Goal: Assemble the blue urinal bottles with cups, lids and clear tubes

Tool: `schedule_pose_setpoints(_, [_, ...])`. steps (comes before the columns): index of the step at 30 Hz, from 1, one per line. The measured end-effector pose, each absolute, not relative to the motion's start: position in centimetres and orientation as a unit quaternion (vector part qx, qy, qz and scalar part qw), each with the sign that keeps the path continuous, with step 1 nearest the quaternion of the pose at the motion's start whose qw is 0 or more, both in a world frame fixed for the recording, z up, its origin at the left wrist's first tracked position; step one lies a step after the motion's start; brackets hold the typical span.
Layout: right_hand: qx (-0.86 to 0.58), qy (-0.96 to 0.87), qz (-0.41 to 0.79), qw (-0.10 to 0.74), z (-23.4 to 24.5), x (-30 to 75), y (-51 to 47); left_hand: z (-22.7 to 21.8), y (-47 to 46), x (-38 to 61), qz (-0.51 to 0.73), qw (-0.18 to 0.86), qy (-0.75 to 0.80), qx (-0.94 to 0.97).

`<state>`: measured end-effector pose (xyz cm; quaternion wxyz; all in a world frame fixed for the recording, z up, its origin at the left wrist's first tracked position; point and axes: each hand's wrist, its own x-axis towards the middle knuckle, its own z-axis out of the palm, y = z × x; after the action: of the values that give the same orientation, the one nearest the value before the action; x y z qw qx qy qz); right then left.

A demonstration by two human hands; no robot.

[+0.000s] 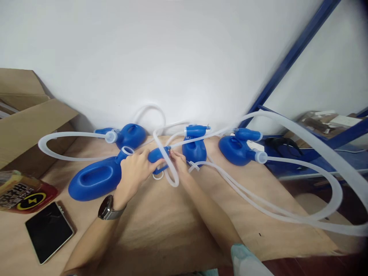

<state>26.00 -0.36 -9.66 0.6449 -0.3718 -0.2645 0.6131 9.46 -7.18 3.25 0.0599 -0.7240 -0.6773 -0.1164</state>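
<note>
My left hand (137, 168), with a watch on its wrist, is closed round a small blue plastic piece (156, 156) at the middle of the wooden table (161, 226). My right hand (178, 160) pinches a translucent white tube (169, 168) right at the end of that blue piece. A large blue plastic container (94, 179) lies just left of my left hand, its open neck by my fingers. Further blue containers stand behind: one at the back left (130, 136), one at the middle (194, 147), one to the right (237, 149), each joined to white tubing.
A black phone (48, 232) lies at the near left, beside a red and yellow packet (24, 191). A cardboard box (25, 122) stands at the left. Long loops of white hose (316, 184) run off the table's right edge. A blue metal frame (290, 57) rises at the right.
</note>
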Motion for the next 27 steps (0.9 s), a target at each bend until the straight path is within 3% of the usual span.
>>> schedule_pose_setpoints(5, [-0.36,-0.28,0.621,0.637,-10.0,25.8,-0.5,3.1,-6.8,8.6,-0.133,0.021,-0.685,-0.716])
schedule_pose_setpoints(11, [-0.322,-0.183,0.73,0.575,-7.2,27.0,-0.7,2.4,-5.9,7.0,-0.117,0.096,-0.604,-0.782])
schedule_pose_setpoints(14, [-0.301,-0.065,0.727,0.614,-5.4,28.2,-0.1,2.4,-6.6,7.4,-0.093,0.112,-0.54,-0.829])
schedule_pose_setpoints(18, [-0.308,-0.039,0.689,0.655,-3.8,28.5,1.6,2.3,-8.6,8.8,-0.101,0.081,-0.547,-0.827])
schedule_pose_setpoints(22, [-0.311,-0.032,0.685,0.658,-2.9,26.5,3.2,2.2,-9.2,8.8,-0.131,-0.04,-0.653,-0.745])
schedule_pose_setpoints(27, [-0.315,-0.029,0.695,0.646,-2.4,23.1,3.7,1.3,-6.9,5.5,-0.207,-0.337,-0.647,-0.651])
